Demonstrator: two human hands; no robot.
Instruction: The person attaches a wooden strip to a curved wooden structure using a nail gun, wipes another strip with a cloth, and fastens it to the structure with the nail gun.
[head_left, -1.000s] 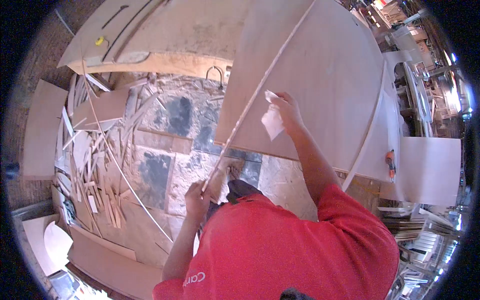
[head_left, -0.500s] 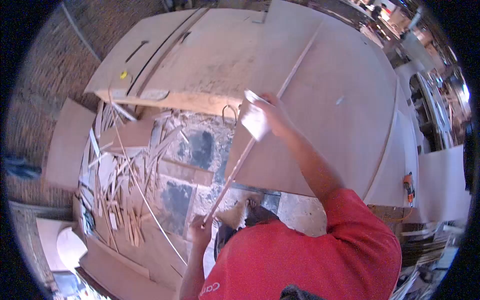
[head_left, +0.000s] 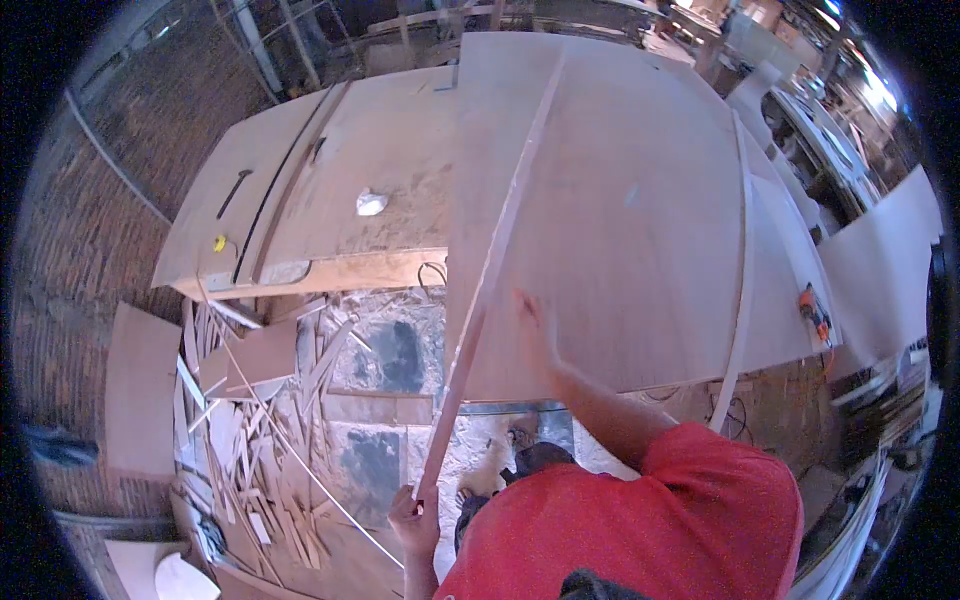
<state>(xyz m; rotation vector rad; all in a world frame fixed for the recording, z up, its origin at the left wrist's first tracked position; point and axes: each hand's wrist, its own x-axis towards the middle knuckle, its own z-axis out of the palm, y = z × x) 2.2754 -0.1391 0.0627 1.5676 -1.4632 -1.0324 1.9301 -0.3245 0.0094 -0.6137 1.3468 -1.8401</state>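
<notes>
My left hand (head_left: 413, 515) is closed around the near end of a long wooden strip (head_left: 487, 275). The strip slants up across a large plywood sheet (head_left: 620, 230), and whitish spots run along it. Just right of the strip, over the sheet, is my right hand (head_left: 531, 312); it holds nothing, and its fingers look stretched out though slightly blurred. On the workbench to the left lies a small white crumpled bag (head_left: 371, 203), apart from both hands.
A hammer (head_left: 234, 194) and a yellow tape measure (head_left: 220, 243) lie on the left bench (head_left: 400, 140). Wood offcuts (head_left: 270, 430) are heaped on the floor below. An orange power tool (head_left: 813, 311) rests at the right, near another long strip (head_left: 742, 270).
My right hand has let go of the white bag, which now lies on the left bench. The strip has turned slightly in view, its near end still in my left hand.
</notes>
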